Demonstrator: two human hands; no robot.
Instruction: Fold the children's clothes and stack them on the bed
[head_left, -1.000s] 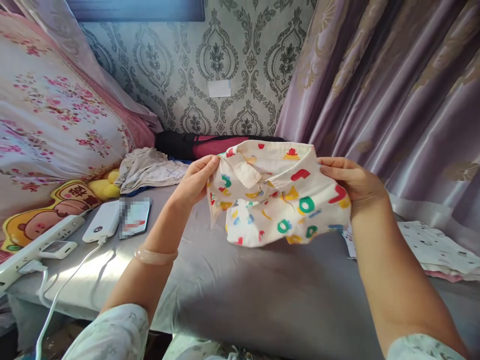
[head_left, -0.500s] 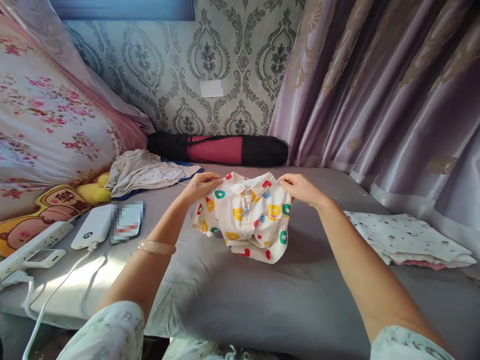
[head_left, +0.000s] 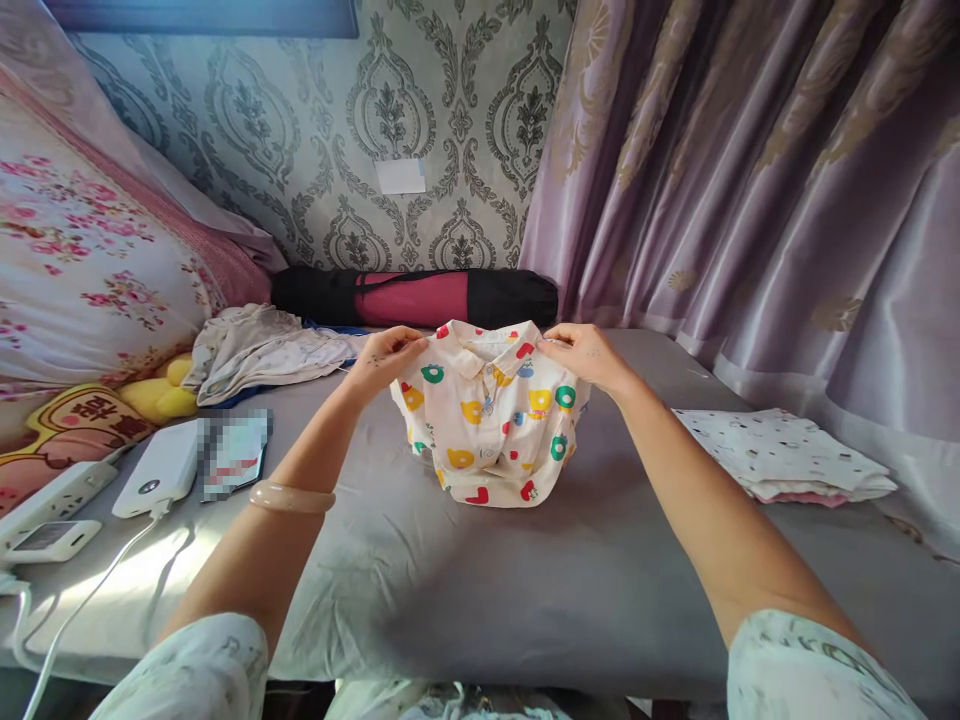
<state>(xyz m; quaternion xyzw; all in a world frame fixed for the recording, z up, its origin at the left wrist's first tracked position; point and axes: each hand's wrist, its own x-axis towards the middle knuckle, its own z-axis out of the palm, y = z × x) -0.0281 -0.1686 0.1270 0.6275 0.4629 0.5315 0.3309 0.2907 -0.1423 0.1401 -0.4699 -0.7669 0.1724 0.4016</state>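
Observation:
A small white collared shirt [head_left: 491, 425] with red, yellow and green prints hangs between my two hands, its buttoned front toward me. My left hand [head_left: 386, 358] pinches the shoulder at the left of the collar. At the opposite shoulder, my right hand [head_left: 585, 352] grips the cloth the same way. The lower part of the shirt folds under and seems to rest on the grey bed sheet [head_left: 450, 590]; whether it fully touches is hard to tell.
Folded white printed clothes [head_left: 787, 455] lie at the right. At the back is a black and red long bag [head_left: 412, 298]. On the left are a crumpled garment [head_left: 262, 350], a white power bank [head_left: 159, 465] with a cable, a phone [head_left: 236, 455] and a power strip [head_left: 56, 505].
Both hands have risen slightly with the shirt, and its collar now stands more upright and spread. The whole view has shifted a little, moving the surroundings left.

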